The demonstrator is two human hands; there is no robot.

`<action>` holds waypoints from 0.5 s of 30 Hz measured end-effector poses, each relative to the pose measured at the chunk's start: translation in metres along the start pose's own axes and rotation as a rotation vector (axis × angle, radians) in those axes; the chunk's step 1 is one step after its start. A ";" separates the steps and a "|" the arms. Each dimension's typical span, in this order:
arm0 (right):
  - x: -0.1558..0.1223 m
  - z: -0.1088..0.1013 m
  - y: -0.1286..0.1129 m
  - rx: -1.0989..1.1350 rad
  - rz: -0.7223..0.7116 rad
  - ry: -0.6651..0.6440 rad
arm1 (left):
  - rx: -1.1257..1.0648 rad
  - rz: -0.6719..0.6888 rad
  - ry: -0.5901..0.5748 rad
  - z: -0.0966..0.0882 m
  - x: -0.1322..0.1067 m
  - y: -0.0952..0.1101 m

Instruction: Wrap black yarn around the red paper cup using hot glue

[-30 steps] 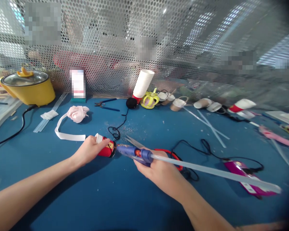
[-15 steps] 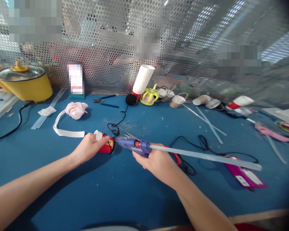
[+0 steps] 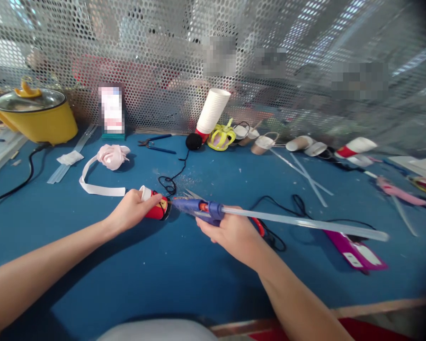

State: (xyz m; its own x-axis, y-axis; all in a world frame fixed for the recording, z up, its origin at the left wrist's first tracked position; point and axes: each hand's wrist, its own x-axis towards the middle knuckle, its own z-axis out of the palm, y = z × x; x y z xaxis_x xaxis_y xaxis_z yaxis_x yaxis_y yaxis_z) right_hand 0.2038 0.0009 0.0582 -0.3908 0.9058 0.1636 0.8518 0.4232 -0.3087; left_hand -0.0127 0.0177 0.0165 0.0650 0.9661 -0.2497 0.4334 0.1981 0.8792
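My left hand (image 3: 133, 210) is closed around a red paper cup (image 3: 155, 211), which lies on its side with a white cup end showing at its left. Black cord runs over the cup. In my right hand (image 3: 230, 232) is a blue hot glue gun (image 3: 195, 208), its nozzle at the cup's right end; whether it touches, I cannot tell. A long clear glue stick (image 3: 305, 222) sticks out of the gun's back. Scissors with a red handle (image 3: 258, 227) lie partly hidden behind the gun. Loose black cord (image 3: 168, 184) leads from near the cup to a black yarn ball (image 3: 193, 141).
Left stand a yellow electric pot (image 3: 35, 118) and a phone (image 3: 111, 111). A pink ribbon roll (image 3: 112, 157) and pliers (image 3: 156, 143) lie nearer the middle. Stacked white cups (image 3: 215, 111) lean by a perforated metal screen (image 3: 156, 71). A purple package (image 3: 357, 251) lies right.
The view has tipped slightly, so the table sits a little higher in the picture. Both hands keep their holds, and the glue gun's nozzle is a little nearer the cup.
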 end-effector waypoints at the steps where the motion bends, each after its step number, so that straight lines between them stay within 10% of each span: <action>1: 0.001 0.001 0.000 0.033 0.017 0.002 | 0.010 0.010 -0.002 0.000 0.000 -0.001; 15: 0.001 0.001 -0.003 0.228 0.109 -0.073 | 0.068 0.055 -0.021 0.002 -0.001 -0.005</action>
State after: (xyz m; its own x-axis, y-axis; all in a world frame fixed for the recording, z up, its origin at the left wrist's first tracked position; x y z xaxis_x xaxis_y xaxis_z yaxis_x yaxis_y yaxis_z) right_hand 0.2006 0.0004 0.0582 -0.3324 0.9417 0.0523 0.7929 0.3090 -0.5252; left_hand -0.0136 0.0150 0.0116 0.1088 0.9715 -0.2108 0.4882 0.1325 0.8626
